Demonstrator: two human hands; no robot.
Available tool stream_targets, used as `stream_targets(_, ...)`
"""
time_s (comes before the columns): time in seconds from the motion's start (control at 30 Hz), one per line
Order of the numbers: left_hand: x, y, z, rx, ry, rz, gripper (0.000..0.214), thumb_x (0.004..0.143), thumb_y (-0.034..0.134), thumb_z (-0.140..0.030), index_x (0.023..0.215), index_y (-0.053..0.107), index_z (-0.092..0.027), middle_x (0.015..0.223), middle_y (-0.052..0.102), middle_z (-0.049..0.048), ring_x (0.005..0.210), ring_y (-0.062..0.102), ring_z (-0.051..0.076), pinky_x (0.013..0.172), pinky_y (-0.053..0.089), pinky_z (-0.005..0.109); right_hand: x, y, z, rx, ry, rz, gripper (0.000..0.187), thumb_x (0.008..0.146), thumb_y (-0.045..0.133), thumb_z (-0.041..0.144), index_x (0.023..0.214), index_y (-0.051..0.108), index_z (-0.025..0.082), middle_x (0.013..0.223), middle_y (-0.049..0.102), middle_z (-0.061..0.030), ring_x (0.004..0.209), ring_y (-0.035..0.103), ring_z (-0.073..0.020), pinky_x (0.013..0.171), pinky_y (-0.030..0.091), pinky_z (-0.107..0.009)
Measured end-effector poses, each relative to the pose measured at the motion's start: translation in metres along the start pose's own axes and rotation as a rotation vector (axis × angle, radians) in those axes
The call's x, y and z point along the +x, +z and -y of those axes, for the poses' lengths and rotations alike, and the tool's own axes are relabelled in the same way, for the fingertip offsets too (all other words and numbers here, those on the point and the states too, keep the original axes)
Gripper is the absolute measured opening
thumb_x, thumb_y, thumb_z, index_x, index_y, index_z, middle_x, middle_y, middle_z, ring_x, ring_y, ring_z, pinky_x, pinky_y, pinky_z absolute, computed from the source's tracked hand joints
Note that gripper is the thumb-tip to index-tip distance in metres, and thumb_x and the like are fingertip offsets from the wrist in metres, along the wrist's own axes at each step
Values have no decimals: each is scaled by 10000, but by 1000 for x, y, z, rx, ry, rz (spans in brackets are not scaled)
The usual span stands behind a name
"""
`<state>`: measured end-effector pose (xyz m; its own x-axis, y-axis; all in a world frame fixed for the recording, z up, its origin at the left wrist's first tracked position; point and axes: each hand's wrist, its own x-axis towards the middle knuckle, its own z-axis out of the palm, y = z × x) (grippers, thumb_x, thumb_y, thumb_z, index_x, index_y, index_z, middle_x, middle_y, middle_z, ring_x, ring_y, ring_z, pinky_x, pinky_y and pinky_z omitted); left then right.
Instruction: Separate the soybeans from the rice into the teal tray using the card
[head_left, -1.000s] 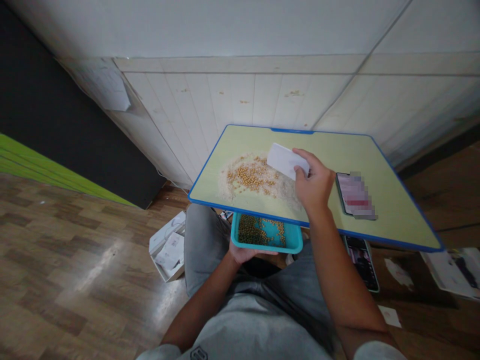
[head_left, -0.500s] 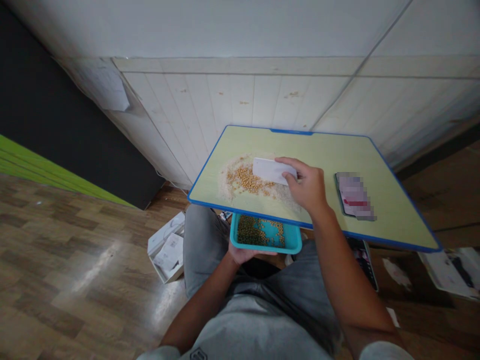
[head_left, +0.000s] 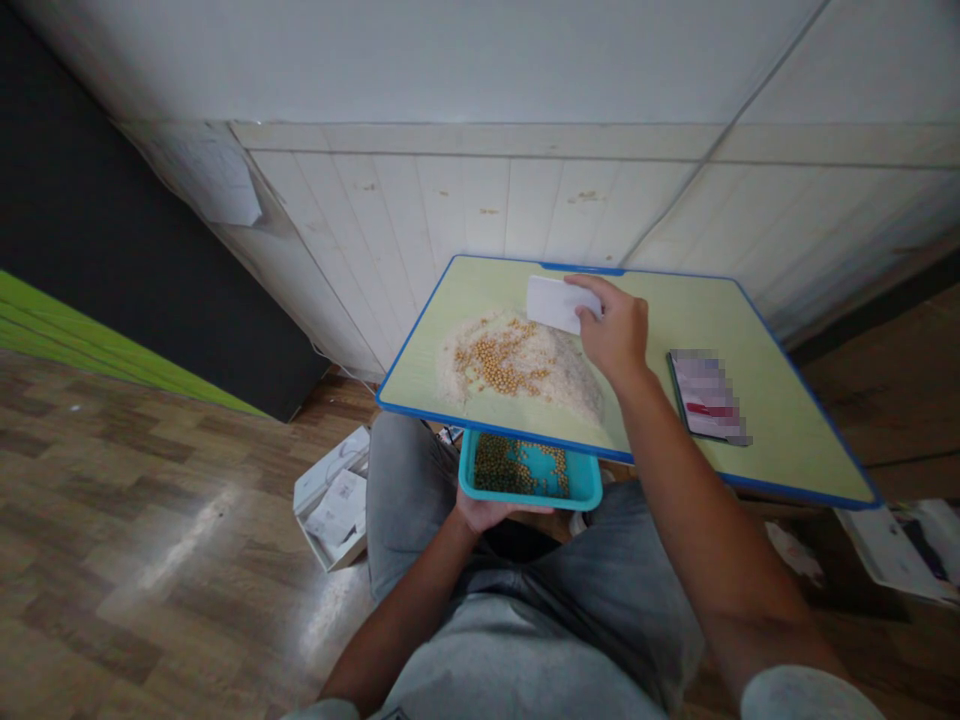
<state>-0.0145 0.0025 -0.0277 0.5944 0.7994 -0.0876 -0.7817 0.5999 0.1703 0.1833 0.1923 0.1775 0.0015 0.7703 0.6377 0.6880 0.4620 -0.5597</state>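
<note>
My right hand pinches a flat white card by its right end, at the far side of a pile on the table. That pile is pale rice-like grains with round yellow beans, probably soybeans, scattered over its left and middle. Below the table's near edge, my left hand grips a turquoise plastic tray from underneath. Inside the tray lie dark green beans on the left and yellow beans towards the right.
The yellow-green tabletop has a blue rim. A phone, partly pixelated, lies on its right side. An open white box stands on the floor by my left leg. A panelled wall rises behind the table.
My right hand has moved the card up and away from the beans, towards the table's far edge. More of the grain pile shows. My left hand and the tray have hardly moved.
</note>
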Motion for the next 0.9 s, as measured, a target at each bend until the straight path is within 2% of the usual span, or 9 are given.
stream_targets(0.13,0,-2,0,-3,11,-12,812,1068,301,-719,1765,317,-302,1830,349,152,1678,248,554,1216,53,954,2,6,-2,27,27,57,557,837,635,18,1294,838,266,1316,839,-63,1260,771,-336,1180,563,-589)
stream_targets(0.23,-1,-2,-1,-9,15,-5,831,1064,273,-741,1753,357,-283,1835,334,151,1678,241,561,1214,48,957,-2,3,-1,66,20,118,553,839,645,9,1290,839,265,1330,835,-63,1251,781,-331,1150,586,-570)
stream_targets(0.5,-1,-4,0,-5,7,-20,839,1061,293,-737,1764,323,-281,1831,339,159,1690,217,550,1231,37,941,-16,-5,-4,220,-35,206,531,845,654,56,1278,834,306,1328,839,-19,1205,796,-289,1112,619,-539)
stream_targets(0.7,-2,-1,1,33,10,-40,843,1049,334,-757,1739,394,-277,1826,358,157,1698,186,548,1242,5,928,-21,-5,-11,285,4,148,505,827,651,97,1269,835,258,1316,839,-46,1065,814,-270,928,671,-455)
stream_targets(0.8,-2,2,1,60,16,-56,814,1056,306,-752,1711,454,-291,1814,394,139,1699,191,543,1236,-30,930,-21,-3,-12,339,24,100,514,812,643,100,1273,832,228,1312,836,-70,1006,811,-262,812,662,-406)
stream_targets(0.9,-1,4,4,74,22,-13,844,1044,271,-770,1679,510,-267,1800,418,153,1695,204,545,1238,-6,928,-23,-1,-10,367,43,105,522,810,645,116,1288,823,225,1304,835,-73,867,786,-230,713,635,-373)
